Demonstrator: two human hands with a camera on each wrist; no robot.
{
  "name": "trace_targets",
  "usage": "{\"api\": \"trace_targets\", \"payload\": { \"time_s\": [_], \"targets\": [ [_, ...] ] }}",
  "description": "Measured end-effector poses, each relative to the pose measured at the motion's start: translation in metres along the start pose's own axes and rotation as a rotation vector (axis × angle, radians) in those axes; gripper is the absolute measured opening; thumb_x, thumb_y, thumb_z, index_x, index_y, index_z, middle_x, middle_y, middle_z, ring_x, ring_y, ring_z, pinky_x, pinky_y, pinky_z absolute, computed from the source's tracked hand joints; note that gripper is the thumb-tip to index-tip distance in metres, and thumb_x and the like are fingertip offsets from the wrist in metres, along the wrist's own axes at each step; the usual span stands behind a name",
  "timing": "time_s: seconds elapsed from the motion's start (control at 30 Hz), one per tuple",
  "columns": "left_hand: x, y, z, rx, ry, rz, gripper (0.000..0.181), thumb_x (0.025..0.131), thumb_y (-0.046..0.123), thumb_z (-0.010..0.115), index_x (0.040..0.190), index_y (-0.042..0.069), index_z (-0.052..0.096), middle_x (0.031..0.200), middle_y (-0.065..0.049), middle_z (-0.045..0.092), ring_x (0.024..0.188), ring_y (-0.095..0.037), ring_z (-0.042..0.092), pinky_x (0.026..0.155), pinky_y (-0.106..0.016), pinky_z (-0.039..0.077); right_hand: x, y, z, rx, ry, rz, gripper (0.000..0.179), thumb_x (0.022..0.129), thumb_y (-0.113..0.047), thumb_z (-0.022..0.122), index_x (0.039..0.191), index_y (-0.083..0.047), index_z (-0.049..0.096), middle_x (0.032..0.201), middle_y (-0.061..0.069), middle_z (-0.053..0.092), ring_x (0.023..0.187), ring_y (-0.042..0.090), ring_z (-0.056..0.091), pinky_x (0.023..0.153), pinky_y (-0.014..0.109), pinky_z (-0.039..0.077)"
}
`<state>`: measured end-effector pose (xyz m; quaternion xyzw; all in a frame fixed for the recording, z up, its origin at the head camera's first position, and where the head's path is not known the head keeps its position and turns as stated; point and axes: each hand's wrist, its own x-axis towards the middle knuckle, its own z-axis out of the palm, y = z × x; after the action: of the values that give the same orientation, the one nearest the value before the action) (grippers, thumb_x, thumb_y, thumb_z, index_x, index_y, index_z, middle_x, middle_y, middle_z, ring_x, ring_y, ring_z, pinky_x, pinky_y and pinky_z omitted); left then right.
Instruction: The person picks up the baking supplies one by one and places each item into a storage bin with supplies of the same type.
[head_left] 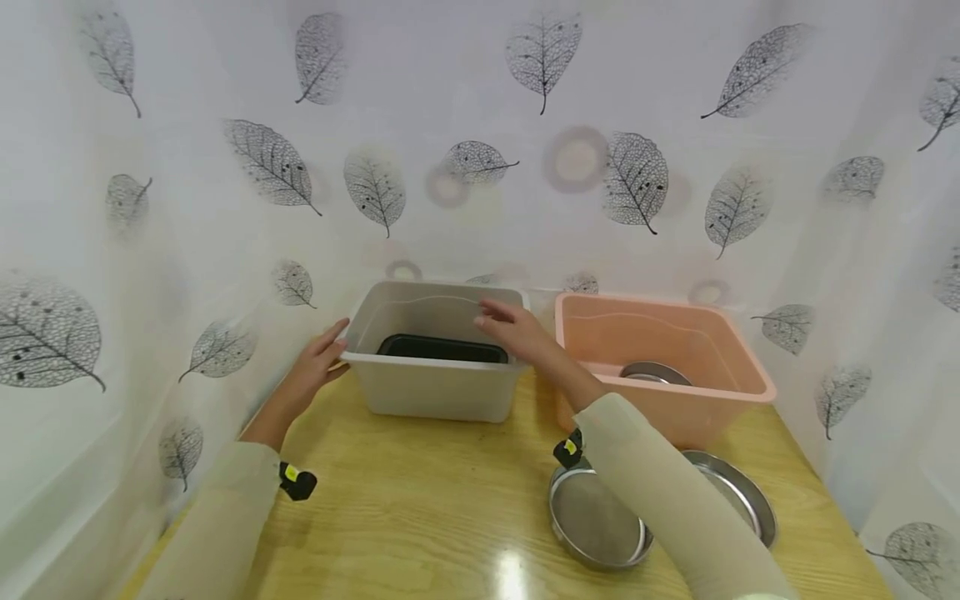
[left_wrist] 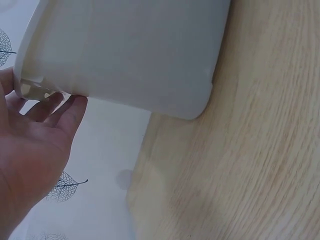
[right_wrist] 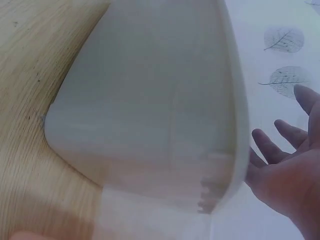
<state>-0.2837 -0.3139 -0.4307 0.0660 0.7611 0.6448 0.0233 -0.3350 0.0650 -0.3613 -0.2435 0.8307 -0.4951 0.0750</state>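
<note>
A light grey plastic bin (head_left: 435, 393) stands on the wooden table near the back curtain. Inside it lies a dark green or black rectangular tray (head_left: 444, 348). My left hand (head_left: 317, 367) grips the bin's left rim; the left wrist view shows the fingers (left_wrist: 75, 111) curled under the rim and the thumb at its outer edge. Over the right end of the bin, my right hand (head_left: 521, 333) is held with fingers spread and nothing in it. In the right wrist view those fingers (right_wrist: 270, 146) extend past the bin's rim (right_wrist: 242, 115).
To the right stands a pink plastic bin (head_left: 663, 410) with a round metal pan (head_left: 652, 375) inside. In front of it, a round metal pan (head_left: 596, 517) and another metal pan (head_left: 759, 504) lie on the table (head_left: 405, 500), partly behind the right sleeve. A leaf-patterned curtain (head_left: 450, 67) hangs behind.
</note>
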Motion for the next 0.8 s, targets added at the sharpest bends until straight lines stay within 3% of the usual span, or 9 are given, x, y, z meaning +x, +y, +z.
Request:
{"api": "trace_targets", "payload": {
  "time_s": [0.13, 0.4, 0.5, 0.6, 0.7, 0.8],
  "targets": [
    [-0.001, 0.002, 0.001, 0.027, 0.005, 0.008, 0.062, 0.111, 0.035, 0.037, 0.163, 0.014, 0.011, 0.163, -0.026, 0.012, 0.146, -0.04, 0.027, 0.116, -0.049, 0.032, -0.019, -0.002, -0.012, 0.0, 0.054, 0.021, 0.062, 0.102, -0.045, 0.056, 0.156, -0.02, 0.04, 0.152, 0.011, 0.049, 0.141, 0.03, 0.044, 0.115, 0.051, 0.04],
    [0.004, 0.002, 0.004, 0.044, -0.006, 0.013, 0.063, 0.11, 0.039, 0.037, 0.164, 0.017, 0.012, 0.166, -0.023, 0.012, 0.146, -0.041, 0.029, 0.117, -0.048, 0.033, -0.051, 0.011, -0.05, 0.117, 0.162, 0.03, 0.058, 0.105, -0.023, 0.054, 0.156, -0.003, 0.035, 0.154, 0.025, 0.042, 0.144, 0.04, 0.038, 0.121, 0.053, 0.03],
    [0.004, 0.002, 0.004, 0.035, -0.006, 0.014, 0.063, 0.11, 0.039, 0.037, 0.164, 0.017, 0.011, 0.166, -0.023, 0.011, 0.147, -0.042, 0.029, 0.117, -0.049, 0.032, -0.065, 0.017, -0.067, 0.117, 0.193, 0.028, 0.058, 0.105, -0.022, 0.053, 0.156, -0.001, 0.034, 0.154, 0.026, 0.041, 0.144, 0.04, 0.038, 0.121, 0.054, 0.03],
    [0.003, 0.003, 0.003, 0.029, -0.008, 0.016, 0.064, 0.11, 0.039, 0.036, 0.164, 0.016, 0.01, 0.166, -0.024, 0.011, 0.147, -0.044, 0.028, 0.117, -0.05, 0.03, -0.08, 0.022, -0.085, 0.088, 0.2, 0.055, 0.061, 0.106, -0.031, 0.052, 0.158, -0.006, 0.032, 0.157, 0.021, 0.038, 0.141, 0.042, 0.04, 0.117, 0.055, 0.035],
    [0.002, 0.004, 0.001, 0.03, 0.002, 0.014, 0.064, 0.11, 0.039, 0.036, 0.164, 0.015, 0.009, 0.166, -0.024, 0.011, 0.148, -0.043, 0.027, 0.117, -0.049, 0.031, -0.094, 0.024, -0.1, 0.034, 0.205, 0.11, 0.067, 0.105, -0.044, 0.05, 0.161, -0.016, 0.027, 0.159, 0.017, 0.036, 0.14, 0.042, 0.041, 0.103, 0.06, 0.047],
    [0.0, 0.004, 0.0, 0.028, 0.013, 0.015, 0.064, 0.11, 0.038, 0.036, 0.163, 0.014, 0.01, 0.166, -0.024, 0.01, 0.148, -0.043, 0.026, 0.116, -0.044, 0.033, -0.105, 0.025, -0.114, -0.023, 0.224, 0.125, 0.07, 0.104, -0.051, 0.048, 0.162, -0.019, 0.025, 0.16, 0.018, 0.035, 0.143, 0.043, 0.038, 0.102, 0.062, 0.046]
  ]
}}
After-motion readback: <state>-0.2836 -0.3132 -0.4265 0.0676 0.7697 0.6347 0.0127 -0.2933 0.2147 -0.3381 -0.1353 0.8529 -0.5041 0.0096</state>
